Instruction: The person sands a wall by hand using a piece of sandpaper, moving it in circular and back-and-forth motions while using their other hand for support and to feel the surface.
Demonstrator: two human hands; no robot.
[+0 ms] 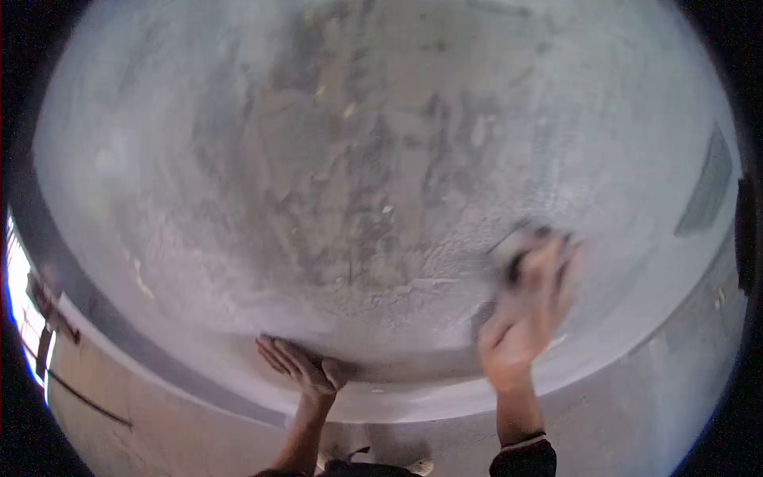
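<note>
A large, patchy grey panel-like surface (350, 175) fills most of the view, smudged with darker streaks and a few pale specks. My left hand (298, 364) lies flat near its lower edge, fingers stretched out, holding nothing. Further right, my right hand (534, 298) is smeared by motion over the same surface. Its fingers bend over a flat greyish piece (506, 245) with a straight edge; blur hides what kind of thing it is. Dark spots show around those fingertips.
Toward the right edge a dark grey rectangular sheet or patch (706, 187) shows on the surface. Below the panel's pale rim (381, 409) is a dull floor (175, 417). A dark thin line (91, 399) crosses it at left, near a bright opening (20, 282).
</note>
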